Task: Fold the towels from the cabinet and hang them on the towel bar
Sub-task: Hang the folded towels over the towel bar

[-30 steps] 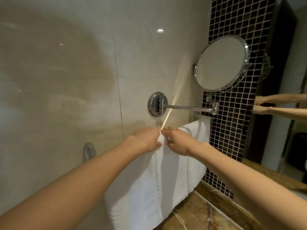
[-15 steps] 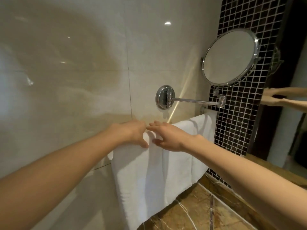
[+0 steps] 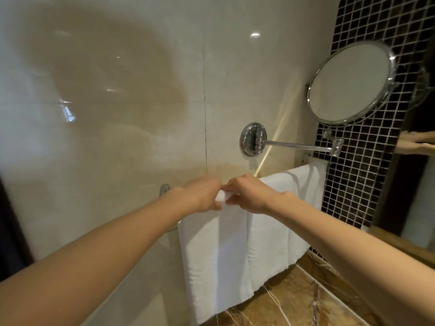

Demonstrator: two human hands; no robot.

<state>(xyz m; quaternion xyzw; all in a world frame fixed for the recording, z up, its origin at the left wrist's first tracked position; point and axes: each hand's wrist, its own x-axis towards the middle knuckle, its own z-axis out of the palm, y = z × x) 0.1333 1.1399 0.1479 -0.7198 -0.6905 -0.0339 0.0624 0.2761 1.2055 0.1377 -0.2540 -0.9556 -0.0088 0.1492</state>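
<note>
White towels hang folded over the towel bar on the beige tiled wall. The nearer towel (image 3: 216, 262) drops down at the centre, and a second white towel (image 3: 303, 184) lies further right along the bar. The bar is almost wholly covered; only its left chrome mount (image 3: 164, 189) shows. My left hand (image 3: 202, 196) and my right hand (image 3: 249, 196) meet at the top fold of the nearer towel, fingers curled round a bunched bit of cloth between them.
A round chrome mirror (image 3: 350, 83) on a swing arm (image 3: 296, 145) juts from the wall just above the towels. Dark mosaic tiles (image 3: 367, 180) and a wall mirror (image 3: 421, 184) stand at right. A brown marble counter (image 3: 294, 302) lies below.
Both hands have slid together along the top of the nearer towel and curled round its fold. The towel now hangs straighter with a crease down its middle.
</note>
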